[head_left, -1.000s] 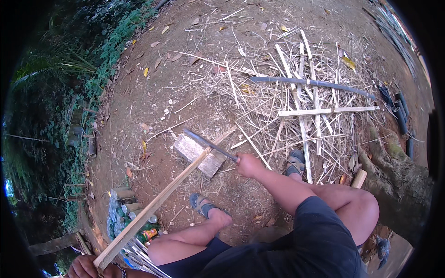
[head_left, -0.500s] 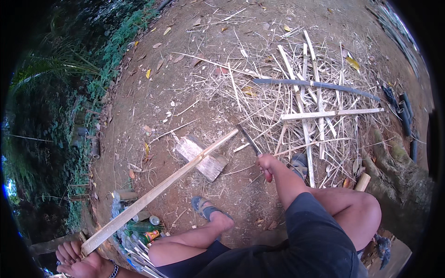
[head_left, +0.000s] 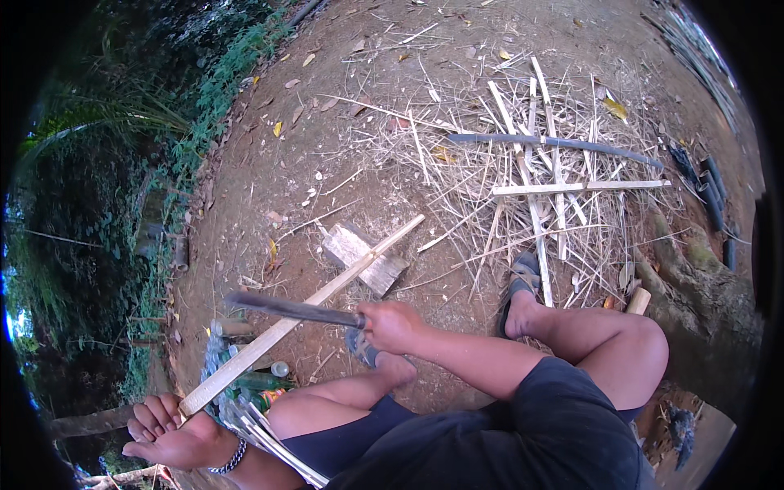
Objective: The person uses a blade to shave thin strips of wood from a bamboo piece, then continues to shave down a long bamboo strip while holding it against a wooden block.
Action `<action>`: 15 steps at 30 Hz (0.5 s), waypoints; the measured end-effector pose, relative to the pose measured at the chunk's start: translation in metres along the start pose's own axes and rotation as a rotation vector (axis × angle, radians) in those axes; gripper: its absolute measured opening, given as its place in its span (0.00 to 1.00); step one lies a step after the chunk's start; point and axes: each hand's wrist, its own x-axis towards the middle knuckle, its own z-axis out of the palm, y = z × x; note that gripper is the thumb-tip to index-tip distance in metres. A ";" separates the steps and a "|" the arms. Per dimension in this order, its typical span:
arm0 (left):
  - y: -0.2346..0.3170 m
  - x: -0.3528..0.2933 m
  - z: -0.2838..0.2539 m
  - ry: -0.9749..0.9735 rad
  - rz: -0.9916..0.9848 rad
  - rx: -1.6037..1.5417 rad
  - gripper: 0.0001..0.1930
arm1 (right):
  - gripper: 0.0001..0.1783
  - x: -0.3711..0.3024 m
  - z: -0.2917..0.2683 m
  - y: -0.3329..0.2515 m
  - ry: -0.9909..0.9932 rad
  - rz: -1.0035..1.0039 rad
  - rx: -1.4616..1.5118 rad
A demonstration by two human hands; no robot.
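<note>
My left hand (head_left: 175, 433), with a chain bracelet at its wrist, grips the near end of a long pale bamboo strip (head_left: 322, 294). The strip slants up to the right and its far part rests across a short wooden block (head_left: 359, 253) on the ground. In my right hand (head_left: 392, 328) is a machete (head_left: 286, 307), its dark blade pointing left and passing over the middle of the strip. Whether blade and strip touch, I cannot tell. My right fingers are wrapped round the handle, which is mostly hidden.
Split strips (head_left: 555, 171) lie crossed on a heap of shavings ahead, under a long dark bamboo length (head_left: 563, 144). Plastic bottles (head_left: 257, 381) lie beside my left leg. A tree root (head_left: 678, 261) stands at right; green plants (head_left: 220, 90) border the left.
My right hand has swung the machete from the strip's far end back leftward, over its middle. My left hand still holds the strip and has shifted slightly up and right.
</note>
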 end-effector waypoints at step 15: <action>-0.008 0.008 -0.031 -0.152 -0.053 -0.111 0.24 | 0.15 0.015 0.009 0.089 0.082 0.398 -0.005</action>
